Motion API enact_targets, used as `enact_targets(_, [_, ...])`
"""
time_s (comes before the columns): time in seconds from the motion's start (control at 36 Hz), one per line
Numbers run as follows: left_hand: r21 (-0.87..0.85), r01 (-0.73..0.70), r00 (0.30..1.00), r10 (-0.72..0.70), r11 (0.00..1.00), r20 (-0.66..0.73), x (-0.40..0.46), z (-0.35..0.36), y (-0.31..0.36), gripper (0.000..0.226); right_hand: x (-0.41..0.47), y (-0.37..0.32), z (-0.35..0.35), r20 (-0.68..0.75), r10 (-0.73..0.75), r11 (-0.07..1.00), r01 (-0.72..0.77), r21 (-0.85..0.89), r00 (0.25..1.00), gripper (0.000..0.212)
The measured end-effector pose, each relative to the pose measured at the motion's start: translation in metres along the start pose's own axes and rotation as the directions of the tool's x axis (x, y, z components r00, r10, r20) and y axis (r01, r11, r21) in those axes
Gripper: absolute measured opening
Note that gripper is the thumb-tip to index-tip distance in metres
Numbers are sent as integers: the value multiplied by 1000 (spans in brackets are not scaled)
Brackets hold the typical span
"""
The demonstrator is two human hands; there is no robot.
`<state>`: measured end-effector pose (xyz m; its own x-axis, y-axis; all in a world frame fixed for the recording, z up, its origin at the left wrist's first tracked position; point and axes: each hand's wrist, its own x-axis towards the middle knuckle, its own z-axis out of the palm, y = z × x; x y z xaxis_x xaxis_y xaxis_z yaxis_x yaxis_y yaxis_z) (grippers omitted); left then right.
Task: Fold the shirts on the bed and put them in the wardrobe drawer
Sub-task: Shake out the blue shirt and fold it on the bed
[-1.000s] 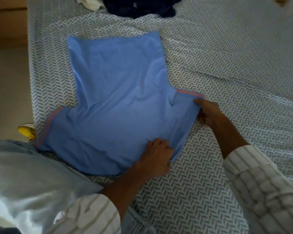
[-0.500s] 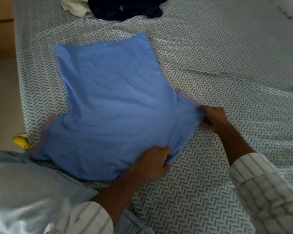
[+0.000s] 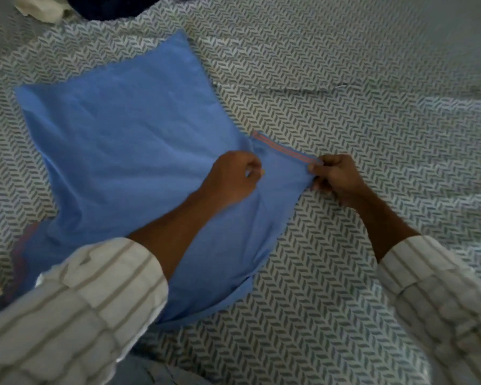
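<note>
A light blue shirt point(image 3: 128, 140) lies spread flat on the bed, its hem toward the far side and its sleeves toward me. Its right sleeve has a red-striped cuff point(image 3: 283, 150). My right hand point(image 3: 338, 177) pinches the end of that cuff between thumb and fingers. My left hand point(image 3: 235, 177) rests on the shirt at the sleeve's base, with its fingers curled onto the cloth. The left sleeve's red-trimmed cuff point(image 3: 21, 245) shows at the lower left, partly hidden by my striped sleeve.
The bed is covered by a grey-and-white herringbone sheet point(image 3: 358, 93). A dark navy garment point(image 3: 117, 8) and a white cloth point(image 3: 39, 9) lie bunched at the far edge, top left.
My left hand has moved from the shirt's near edge up to the base of the right sleeve. My right hand still holds the cuff. The view has shifted closer.
</note>
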<state>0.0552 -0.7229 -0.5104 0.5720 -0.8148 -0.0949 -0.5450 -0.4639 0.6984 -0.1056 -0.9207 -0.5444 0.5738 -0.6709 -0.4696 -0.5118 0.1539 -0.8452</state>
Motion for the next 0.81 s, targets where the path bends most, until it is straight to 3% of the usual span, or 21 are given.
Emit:
enact_targets(0.14, [195, 24, 998, -13, 981, -60, 72, -8, 13, 38, 8, 9, -6, 30, -35, 983, 29, 180, 999, 27])
enact_targets(0.22, [448, 68, 995, -93, 891, 33, 106, -7, 9, 34, 12, 12, -8, 19, -42, 972, 36, 231, 999, 32])
enact_targets(0.39, [693, 48, 945, -257, 719, 201, 136, -6, 5, 74, 17, 17, -9, 35, -47, 961, 36, 274, 998, 27])
enact_targets(0.47, [647, -5, 919, -252, 763, 304, 144, -2, 11, 45, 18, 19, -12, 70, -45, 965, 25, 260, 997, 21])
enact_targets(0.56, [538, -82, 914, -152, 839, 377, 151, 0, 13, 17, 20, 22, -11, 87, -36, 965, 12, 260, 996, 15])
enact_targets(0.67, [356, -124, 899, -47, 926, 435, 159, 0, 18, 17, 19, 21, -10, 52, -34, 964, 19, 266, 998, 18])
enact_targets(0.81, [235, -153, 918, 49, 960, 394, 162, 6, 11, 17, 16, 19, -6, -60, -49, 954, 65, 292, 997, 27])
